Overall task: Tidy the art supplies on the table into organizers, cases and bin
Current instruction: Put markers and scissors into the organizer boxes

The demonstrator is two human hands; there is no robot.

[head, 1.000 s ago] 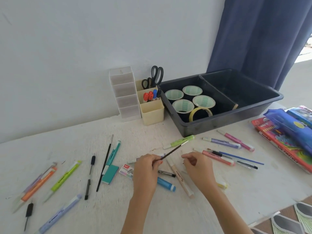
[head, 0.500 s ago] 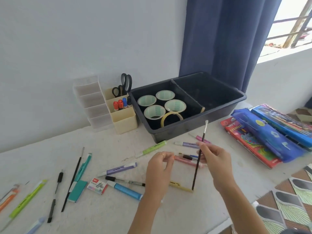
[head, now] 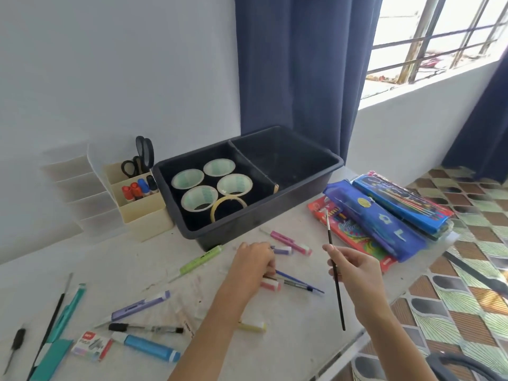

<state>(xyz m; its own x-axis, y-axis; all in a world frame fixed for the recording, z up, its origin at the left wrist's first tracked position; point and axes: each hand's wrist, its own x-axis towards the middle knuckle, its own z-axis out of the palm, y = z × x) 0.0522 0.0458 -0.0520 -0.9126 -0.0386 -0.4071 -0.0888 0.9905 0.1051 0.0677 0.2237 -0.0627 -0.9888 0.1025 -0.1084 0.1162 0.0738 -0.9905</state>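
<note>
Step in hand: gathering loose pens and brushes from mid-table for sorting. Right hand [head: 354, 270], lower right of centre, pinches a thin black paintbrush [head: 339, 301] between thumb and fingertips, near upright, bristles up, clear of the table [head: 288, 339]. Left hand [head: 253, 264] is down on the pen cluster [head: 298, 283] at frame centre, just in front of the black bin [head: 299, 195]. Its fingers curl over the pens but the tips are hidden, so can't tell if it grips anything. Next, my read: left closes on one pen, then both items go to the cream organizer [head: 143, 215] at centre left or the blue pencil cases [head: 384, 226] at right. Brush needs a tall slot. Hard to see: clear tiered organizer [head: 79, 193] washes into the wall, lower-left items are cut by the frame edge, case openings not visible.
</note>
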